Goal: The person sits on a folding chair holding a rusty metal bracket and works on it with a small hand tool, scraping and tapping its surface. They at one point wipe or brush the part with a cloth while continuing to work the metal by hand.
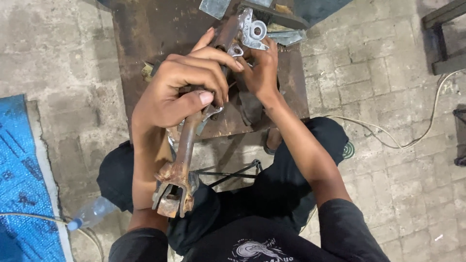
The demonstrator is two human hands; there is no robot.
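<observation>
Brick floor, rusty tabletop [145, 29] — above it I hold a rusty lever [184, 150], forked end toward my lap. Left hand [179, 92] wraps its shaft; right hand [259, 73] pinches the bracket [253, 31] beyond. Looks heavy, stiff, gritty — best gripped mid-shaft.

No screens, signs or stuck-on labels anywhere round my work. Only package-type thing: a clear plastic bottle [92, 212] w/ blue cap, lying on its side on the floor by my left knee, just beside the blue sheet [19, 174]. Can't tell if it carries a label; body looks bare, see-through.
</observation>
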